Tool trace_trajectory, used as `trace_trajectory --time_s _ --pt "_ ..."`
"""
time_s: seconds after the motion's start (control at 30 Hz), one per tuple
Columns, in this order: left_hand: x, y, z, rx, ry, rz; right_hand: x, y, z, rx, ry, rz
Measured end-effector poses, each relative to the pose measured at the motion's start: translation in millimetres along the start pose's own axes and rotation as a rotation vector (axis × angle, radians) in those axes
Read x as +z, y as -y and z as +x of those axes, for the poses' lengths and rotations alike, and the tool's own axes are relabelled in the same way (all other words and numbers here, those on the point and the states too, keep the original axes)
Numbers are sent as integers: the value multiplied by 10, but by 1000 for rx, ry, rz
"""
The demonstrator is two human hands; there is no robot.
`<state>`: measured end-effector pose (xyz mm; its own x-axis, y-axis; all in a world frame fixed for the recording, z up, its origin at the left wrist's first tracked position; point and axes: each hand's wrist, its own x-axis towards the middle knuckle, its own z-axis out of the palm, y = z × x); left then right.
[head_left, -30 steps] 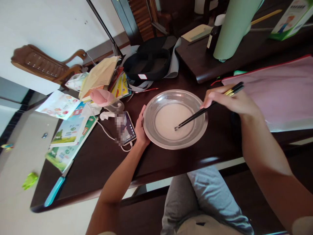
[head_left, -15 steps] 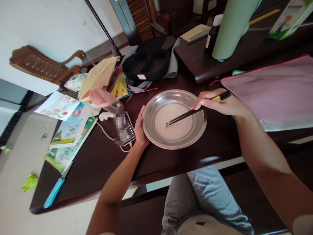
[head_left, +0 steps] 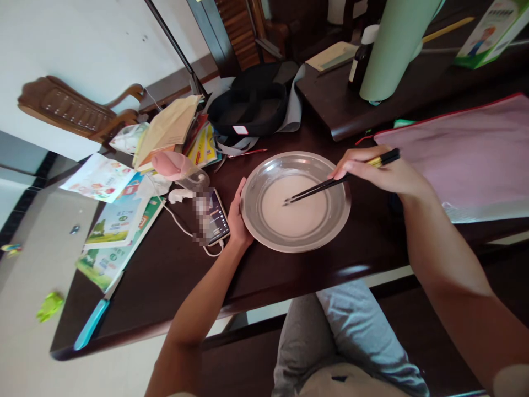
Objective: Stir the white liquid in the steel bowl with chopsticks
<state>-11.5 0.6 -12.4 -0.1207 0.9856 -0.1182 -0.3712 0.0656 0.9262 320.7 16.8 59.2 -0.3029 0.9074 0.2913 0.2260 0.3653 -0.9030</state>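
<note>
Now, on the dark worktop (head_left: 152, 292), the metal bowl (head_left: 339, 215) sits unmoved to the right of the phone (head_left: 217, 218), pale liquid (head_left: 285, 220) pooled inside. The left hand (head_left: 237, 220) stays wrapped on the bowl's left rim; the right hand (head_left: 374, 168), a touch farther left than a second ago, keeps its grip on the black chopsticks (head_left: 320, 188). And there go their tips, swept left and farther off since then, so the stirring, by the look of it, is still going.

Left hand (head_left: 237, 221) partly hidden behind bowl (head_left: 297, 245); phone (head_left: 217, 219) blurred (left side); pink pouch (head_left: 467, 154) cut off right.
</note>
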Motion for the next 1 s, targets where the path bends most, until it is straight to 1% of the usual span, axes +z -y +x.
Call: trace_trajectory --time_s 0.07,0.1,0.17,0.27,0.33,0.37,0.47,0.5,0.53,0.57,0.67,0.7,0.73,0.77,0.8,0.9,0.93,0.97,1.0 --pt "-4 2 -1 -6 8 -7 -59 -3 -15 -8 -94 -3" --pt "-6 2 -2 -9 13 -9 -81 -1 -23 -15 -109 9" --pt "-9 4 -4 -10 19 -9 -85 6 -28 -21 -62 33" --pt "-12 6 -3 -1 19 -7 -7 4 -11 -15 82 37" --pt "-11 6 -2 6 14 -6 27 -9 0 -14 97 19" --pt "-10 4 -2 5 12 -6 23 -17 0 -11 62 5" --pt "-6 -3 -4 -9 4 -10 -55 -28 -17 -1 -119 -25" --pt "-5 -5 -5 -13 0 -11 -81 -24 -24 -4 -147 -15" --pt "-5 -6 -6 -16 -3 -13 -95 -17 -28 -9 -144 5" --pt "-5 -5 -6 -17 -4 -15 -94 -8 -28 -14 -109 29" --pt "-6 2 -4 -17 0 -27 -12 16 -9 -9 76 71" --pt "-6 5 -4 -15 2 -31 21 17 1 -5 116 65" --pt "-6 6 -3 -13 3 -33 45 15 8 -1 130 50" --pt "-6 6 -2 -12 2 -32 55 10 12 3 116 30" --pt "-4 5 -3 -11 1 -31 48 5 11 6 75 7" --pt "3 -7 -7 -12 -8 -28 -36 -3 -12 8 -113 -26" --pt "7 -11 -10 -13 -11 -29 -63 1 -21 6 -148 -14" --pt "11 -15 -12 -12 -12 -28 -78 9 -28 4 -150 6" --pt "15 -18 -14 -9 -14 -24 -77 18 -31 5 -122 29"
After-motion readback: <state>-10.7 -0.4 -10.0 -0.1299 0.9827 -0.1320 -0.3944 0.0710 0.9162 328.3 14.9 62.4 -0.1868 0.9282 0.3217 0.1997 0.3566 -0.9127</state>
